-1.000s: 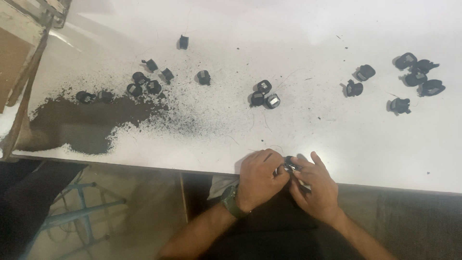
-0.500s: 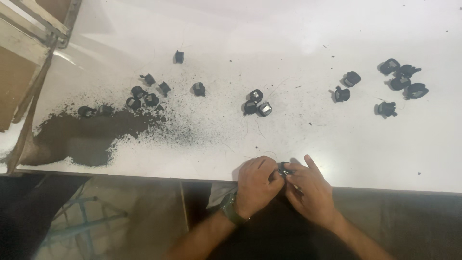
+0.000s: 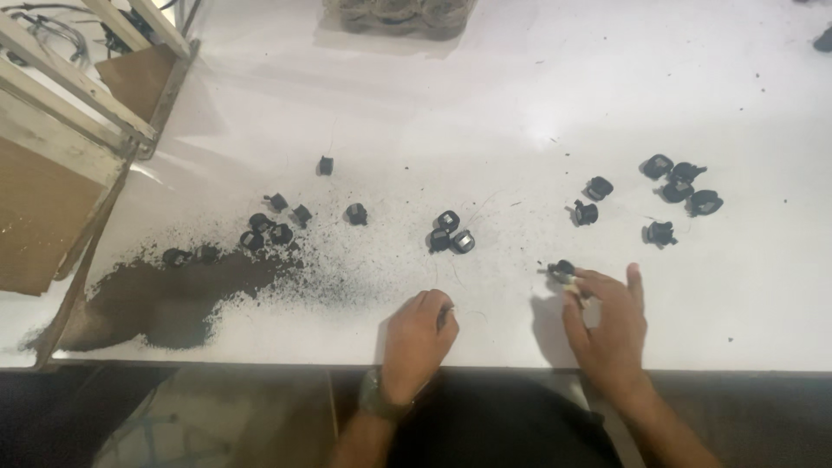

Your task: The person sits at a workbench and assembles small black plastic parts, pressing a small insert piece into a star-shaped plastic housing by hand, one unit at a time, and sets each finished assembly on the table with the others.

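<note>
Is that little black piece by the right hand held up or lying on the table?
Cannot tell for sure: the right hand pinches the small black piece at its fingertips, low over the white table.

So the table (image 3: 520,104) is plain glossy white, with a big matte charcoal-black smear of powder (image 3: 165,299) on one side that fades into fine black speckles across the white. All the small parts are black too: the one pinched in the right hand (image 3: 607,325) is a black part (image 3: 562,270) with a little pale grey bit on it, the pair of black parts (image 3: 451,234) in the middle shows greyish-silver faces, and the cluster of 4 parts (image 3: 680,180) is black with dull grey highlights. The left hand (image 3: 418,342) has a dark olive-green wristband (image 3: 374,400), the wooden frame (image 3: 65,95) is pale cream over brown board, and the container (image 3: 399,17) at the top edge is see-through with brownish stuff inside.
</note>
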A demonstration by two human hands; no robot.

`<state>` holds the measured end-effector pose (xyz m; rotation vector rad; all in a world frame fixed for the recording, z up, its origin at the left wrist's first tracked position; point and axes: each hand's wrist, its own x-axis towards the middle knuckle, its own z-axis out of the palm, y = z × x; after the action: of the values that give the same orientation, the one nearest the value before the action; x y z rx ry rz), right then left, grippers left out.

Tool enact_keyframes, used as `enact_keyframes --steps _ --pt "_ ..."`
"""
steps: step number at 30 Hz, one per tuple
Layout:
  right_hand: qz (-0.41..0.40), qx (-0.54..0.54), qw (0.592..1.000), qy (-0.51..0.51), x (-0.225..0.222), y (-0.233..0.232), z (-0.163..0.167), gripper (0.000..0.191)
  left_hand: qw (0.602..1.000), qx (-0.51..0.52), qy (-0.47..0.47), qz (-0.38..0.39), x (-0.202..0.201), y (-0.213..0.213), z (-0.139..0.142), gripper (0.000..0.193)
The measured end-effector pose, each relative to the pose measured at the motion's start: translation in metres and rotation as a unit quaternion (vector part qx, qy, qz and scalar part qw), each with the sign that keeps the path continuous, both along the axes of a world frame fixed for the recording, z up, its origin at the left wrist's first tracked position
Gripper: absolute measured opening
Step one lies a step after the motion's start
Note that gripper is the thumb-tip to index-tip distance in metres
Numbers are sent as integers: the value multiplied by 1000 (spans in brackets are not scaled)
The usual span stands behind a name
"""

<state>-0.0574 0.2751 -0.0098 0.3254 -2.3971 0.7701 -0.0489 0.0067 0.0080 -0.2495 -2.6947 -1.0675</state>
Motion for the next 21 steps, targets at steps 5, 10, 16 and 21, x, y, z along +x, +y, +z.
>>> enact_keyframes --steps 5,10,16,21 --pt "49 -85 995 -29 7 -5 -14 17 988 -77 -132 -24 -28 -7 24 45" --pt "88 -51 993 -56 19 -15 -12 16 979 -108 -172 -25 -77 14 40 62" --pt "78 -51 989 -113 15 -15 2 16 986 -134 -98 30 -103 28 30 40" --pt "97 -45 990 -94 15 -12 1 14 993 -100 -56 25 -93 23 11 33"
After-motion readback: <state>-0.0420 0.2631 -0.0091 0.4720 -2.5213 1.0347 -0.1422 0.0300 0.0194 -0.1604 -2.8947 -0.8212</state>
